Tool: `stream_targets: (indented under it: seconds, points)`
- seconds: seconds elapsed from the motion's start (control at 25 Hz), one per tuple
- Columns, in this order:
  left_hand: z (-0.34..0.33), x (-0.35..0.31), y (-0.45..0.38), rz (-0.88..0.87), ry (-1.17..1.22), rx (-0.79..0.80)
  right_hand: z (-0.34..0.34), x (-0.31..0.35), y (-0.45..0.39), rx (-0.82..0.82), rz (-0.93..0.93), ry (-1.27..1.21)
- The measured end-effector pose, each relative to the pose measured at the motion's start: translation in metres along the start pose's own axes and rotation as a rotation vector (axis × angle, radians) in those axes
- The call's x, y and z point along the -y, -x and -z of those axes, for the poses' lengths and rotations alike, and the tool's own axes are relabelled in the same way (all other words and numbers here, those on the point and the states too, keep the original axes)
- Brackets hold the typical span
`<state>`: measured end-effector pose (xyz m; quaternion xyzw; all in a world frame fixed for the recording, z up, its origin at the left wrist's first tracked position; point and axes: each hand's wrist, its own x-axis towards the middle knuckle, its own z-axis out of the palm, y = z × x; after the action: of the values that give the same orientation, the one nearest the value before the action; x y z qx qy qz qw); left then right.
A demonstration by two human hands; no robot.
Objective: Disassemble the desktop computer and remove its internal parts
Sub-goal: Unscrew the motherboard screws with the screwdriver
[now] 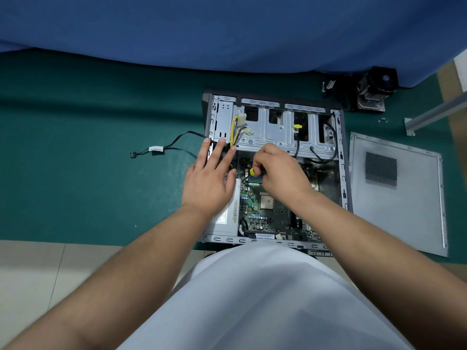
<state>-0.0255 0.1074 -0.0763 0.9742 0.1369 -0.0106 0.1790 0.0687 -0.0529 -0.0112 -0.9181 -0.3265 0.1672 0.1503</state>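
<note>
An open desktop computer case [342, 173] lies on its side on a green mat. Inside it a green motherboard [274, 213] with a bare CPU [267, 201] faces up, below a metal drive cage [275, 133]. My right hand [280, 173] grips a yellow-and-black screwdriver [254, 171] over the upper part of the motherboard; its tip is hidden. My left hand [211, 178] rests with straight fingers on the power supply [225, 218] at the case's left wall, beside yellow and black power cables [236, 130].
The removed side panel [414, 213] lies right of the case. A heatsink with fan [376, 88] sits at the back right, near small screws [382, 120] and a metal rail [434, 113]. A loose black cable [161, 149] trails left. Blue cloth [227, 29] covers the far side.
</note>
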Motion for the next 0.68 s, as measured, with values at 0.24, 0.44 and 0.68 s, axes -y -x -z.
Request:
stream_targets:
  seconds: [0.24, 0.44, 0.68]
  points:
    - [0.0005, 0.0001, -0.0003, 0.002, 0.002, 0.007, -0.0003, -0.004, 0.0024, -0.036, -0.013, -0.018]
    - [0.0004, 0.0008, -0.0009, 0.0, 0.001, 0.014, 0.0012, -0.0052, 0.0024, -0.054, -0.021, -0.027]
    - [-0.0027, 0.0031, -0.0007, -0.015, 0.011, -0.013, 0.0021, -0.008, 0.004, -0.067, -0.033, -0.041]
